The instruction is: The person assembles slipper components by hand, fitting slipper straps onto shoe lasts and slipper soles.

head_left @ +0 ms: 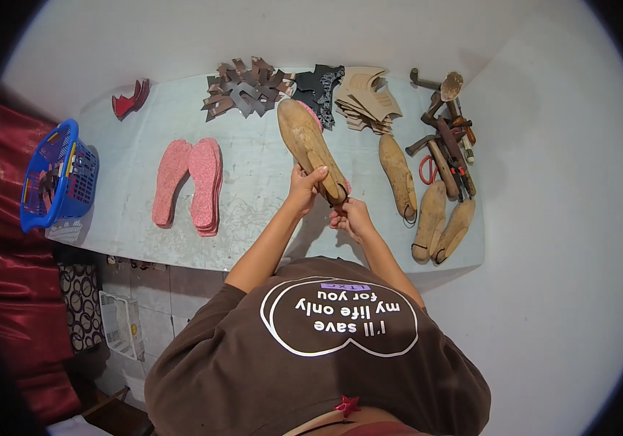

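Held piece: wooden shoe last, toe pointing away from the person, raised just above the table, with a pink insole edge showing along its far side.
Left hand: fingers wrapped round the last near its heel end, thumb on top, pressed tight on the wood.
Right hand: fingertips pinched together at the heel end of the last; whether they nip the insole edge or a small fastener, cannot tell.
Position: last sits at centre, between the stacked pink insoles on the left and the spare wooden lasts on the right.
Technique (judgement): keep the left hand as the clamp and let only the right fingers work; line the insole edge flush with the heel curve before fixing anything.
Risk (judgement): the last is long, so a loose grip lets the toe dip.
Nearby: hammers and pincers far right; cut leather pieces along the far edge; blue basket at left.
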Demonstrator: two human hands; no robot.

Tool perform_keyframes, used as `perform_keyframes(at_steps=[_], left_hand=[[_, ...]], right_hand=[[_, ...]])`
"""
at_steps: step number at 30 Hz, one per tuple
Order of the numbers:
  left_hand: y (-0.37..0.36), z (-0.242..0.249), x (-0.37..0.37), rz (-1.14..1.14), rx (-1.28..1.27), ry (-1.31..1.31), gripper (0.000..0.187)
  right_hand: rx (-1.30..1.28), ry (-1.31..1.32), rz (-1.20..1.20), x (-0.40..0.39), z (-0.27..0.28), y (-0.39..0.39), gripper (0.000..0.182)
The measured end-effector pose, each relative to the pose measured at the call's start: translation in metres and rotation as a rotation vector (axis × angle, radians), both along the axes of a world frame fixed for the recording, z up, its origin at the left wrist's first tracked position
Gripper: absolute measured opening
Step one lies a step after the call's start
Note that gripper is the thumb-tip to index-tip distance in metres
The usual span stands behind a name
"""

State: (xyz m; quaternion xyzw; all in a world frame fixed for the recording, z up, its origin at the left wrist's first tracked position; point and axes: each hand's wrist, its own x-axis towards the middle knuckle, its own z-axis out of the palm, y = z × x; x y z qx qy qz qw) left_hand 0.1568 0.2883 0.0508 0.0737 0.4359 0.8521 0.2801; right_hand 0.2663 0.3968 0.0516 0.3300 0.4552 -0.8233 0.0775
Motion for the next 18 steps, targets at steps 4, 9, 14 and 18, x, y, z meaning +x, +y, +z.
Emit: perform_keyframes(at_steps=[4,9,14,18], left_hand=[[-0.003,0.007,0.001,0.002,0.111,0.035,0.055],[-0.013,0.020,0.002,-0.162,0.356,-0.140,0.057],[-0.021,0.025,0.001,-0.261,0.292,-0.053,0.059],[-0.023,0.026,-0.005,-0.319,0.202,0.065,0.059]], right_hand=[[0.193,0.026,0.054,-0.005,0.005,-0.002,0.013],[0.313,0.160,-0.009,-0.013,0.011,0.001,0.007],[0.470,0.270,-0.037,-0.021,0.015,0.016,0.004],[0.535,0.320,-0.071,-0.021,0.020,0.020,0.005]])
